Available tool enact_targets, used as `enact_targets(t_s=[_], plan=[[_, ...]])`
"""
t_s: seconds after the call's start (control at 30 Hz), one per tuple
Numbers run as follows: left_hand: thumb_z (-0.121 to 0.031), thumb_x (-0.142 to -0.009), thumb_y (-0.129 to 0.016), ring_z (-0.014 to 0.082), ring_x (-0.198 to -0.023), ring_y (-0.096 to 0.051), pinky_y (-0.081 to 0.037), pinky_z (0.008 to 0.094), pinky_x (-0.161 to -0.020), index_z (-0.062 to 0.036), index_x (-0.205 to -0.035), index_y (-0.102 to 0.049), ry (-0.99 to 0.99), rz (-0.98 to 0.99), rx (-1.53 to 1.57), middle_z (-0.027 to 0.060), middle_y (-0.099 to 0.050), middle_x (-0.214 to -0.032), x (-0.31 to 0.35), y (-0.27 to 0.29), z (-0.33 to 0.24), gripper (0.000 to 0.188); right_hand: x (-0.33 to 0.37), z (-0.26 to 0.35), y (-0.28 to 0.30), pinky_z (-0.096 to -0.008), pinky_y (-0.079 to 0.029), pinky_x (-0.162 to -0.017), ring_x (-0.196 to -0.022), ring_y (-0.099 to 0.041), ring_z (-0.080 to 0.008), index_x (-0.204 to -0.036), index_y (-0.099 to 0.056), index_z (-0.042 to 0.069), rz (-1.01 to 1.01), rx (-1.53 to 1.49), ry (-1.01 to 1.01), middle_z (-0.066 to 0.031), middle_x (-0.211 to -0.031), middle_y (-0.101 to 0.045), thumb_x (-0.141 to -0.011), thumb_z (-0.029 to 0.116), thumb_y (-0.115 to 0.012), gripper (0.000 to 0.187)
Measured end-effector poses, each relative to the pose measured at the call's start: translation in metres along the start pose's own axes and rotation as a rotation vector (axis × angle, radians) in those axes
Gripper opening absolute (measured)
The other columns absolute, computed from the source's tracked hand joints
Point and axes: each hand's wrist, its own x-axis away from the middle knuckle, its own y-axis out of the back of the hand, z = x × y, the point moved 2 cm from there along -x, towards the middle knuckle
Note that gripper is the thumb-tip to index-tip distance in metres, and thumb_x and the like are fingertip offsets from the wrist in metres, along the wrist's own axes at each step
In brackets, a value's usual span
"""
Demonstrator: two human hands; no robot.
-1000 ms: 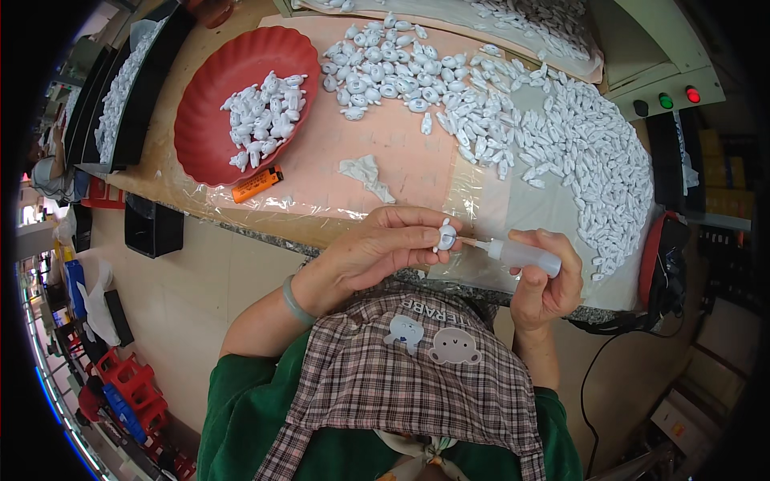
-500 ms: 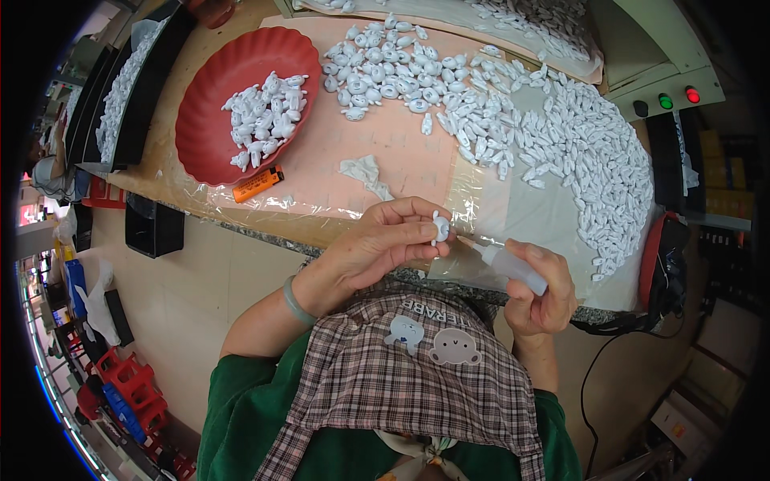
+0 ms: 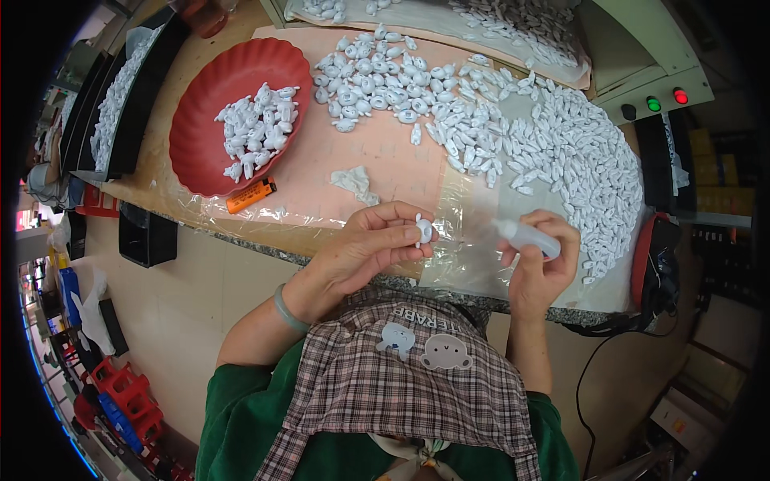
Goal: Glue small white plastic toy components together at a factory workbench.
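Between thumb and fingertips, my left hand (image 3: 365,250) pinches a small white figurine part (image 3: 423,230), a rounded head with thin projections. My right hand (image 3: 547,260) is closed round a translucent squeeze bottle (image 3: 529,239) whose narrow nozzle points left, apart from the figurine part. Beyond my hands lies a pile of rounded white heads (image 3: 381,76). To its right spreads a large heap of slim white pieces (image 3: 561,152). A red scalloped bowl (image 3: 192,132) at the left holds a mound of joined white figurines (image 3: 258,128).
An orange lighter-like object (image 3: 251,196) lies by the bowl. A crumpled white tissue (image 3: 353,184) rests on the pink sheet (image 3: 321,164). Black trays (image 3: 132,104) of white pieces stand at the far left. A pale machine housing (image 3: 666,56) with lit buttons borders the back right.
My right hand has drawn the bottle up and away from the figurine part, opening a gap between them. My left hand keeps its pinch. The whole view has shifted slightly.
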Motion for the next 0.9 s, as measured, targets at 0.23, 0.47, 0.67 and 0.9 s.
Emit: enact_targets(t_s=[0.23, 0.47, 0.67, 0.9], plan=[[-0.005, -0.091, -0.063, 0.0182, -0.091, -0.068, -0.057, 0.0253, -0.082, 0.0028, -0.115, -0.061, -0.028, 0.047, -0.003, 0.0128, -0.066, -0.106, 0.001, 0.006, 0.001, 0.025, -0.020, -0.032, 0.009, -0.0281, -0.051, -0.067, -0.080, -0.063, -0.0161, -0.106, -0.054, 0.004, 0.018, -0.162, -0.474, -0.0058, -0.090, -0.058, -0.083, -0.001, -0.068, 0.027], [-0.005, -0.091, -0.063, 0.0167, -0.091, -0.068, -0.057, 0.0244, -0.082, 0.0016, -0.116, -0.061, -0.016, 0.042, -0.019, 0.0117, -0.067, -0.105, 0.002, 0.005, 0.000, 0.025, -0.055, -0.044, 0.006, -0.0293, -0.048, -0.070, -0.076, -0.061, -0.0174, -0.108, -0.064, 0.001, 0.120, 0.626, -0.138, -0.0060, -0.087, -0.062, -0.081, 0.001, -0.070, 0.027], [-0.005, -0.091, -0.063, 0.0158, -0.090, -0.067, -0.057, 0.0239, -0.081, 0.0013, -0.114, -0.062, -0.028, 0.039, -0.027, 0.0106, -0.066, -0.104, 0.003, 0.007, -0.001, 0.024, -0.060, -0.040, -0.007, -0.0326, -0.047, -0.071, -0.077, -0.061, -0.0247, -0.098, -0.068, 0.000, 0.283, 0.834, -0.087, -0.0107, -0.085, -0.060, -0.077, 0.002, -0.073, 0.022], [-0.006, -0.091, -0.063, 0.0172, -0.089, -0.067, -0.056, 0.0257, -0.080, 0.0032, -0.115, -0.059, -0.053, 0.037, -0.017, 0.0147, -0.065, -0.108, 0.005, 0.008, -0.002, 0.025, -0.059, -0.035, -0.003, -0.0348, -0.047, -0.067, -0.073, -0.062, -0.0221, -0.098, -0.064, 0.000, 0.341, 0.815, 0.021, -0.0113, -0.082, -0.060, -0.076, 0.001, -0.074, 0.024]])
